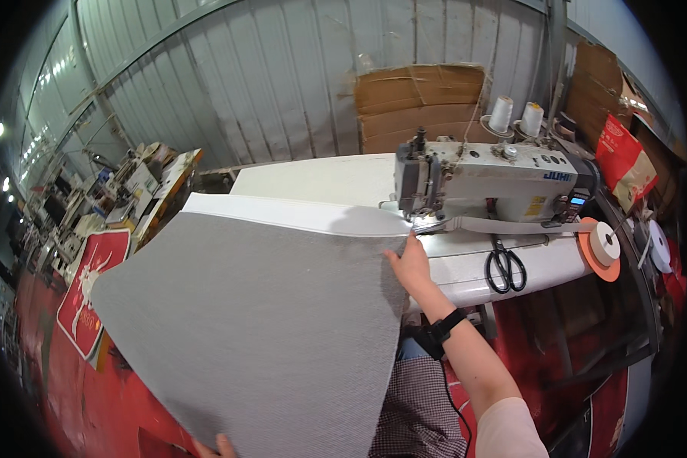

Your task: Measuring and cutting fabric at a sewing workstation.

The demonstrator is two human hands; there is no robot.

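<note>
A large grey fabric sheet (259, 320) drapes across my front, with a white band (282, 216) along its far edge. The band's right end lies under the presser area of a sewing machine (496, 179). My right hand (410, 263) grips the sheet's right corner just in front of the needle, thumb on top. At the lower edge of the view, my left hand (217, 448) holds the sheet's near border; only some of its fingers show. A pale tape (511, 226) runs from a roll (605, 244) on an orange disc to the needle area.
Black scissors (505, 267) lie on the white machine table (466, 275), right of my hand. Two white thread cones (501, 114) stand behind the machine. Brown cardboard (420, 107) leans on the wall. A red bag (624, 164) is far right; a cluttered bench (160, 195) stands left.
</note>
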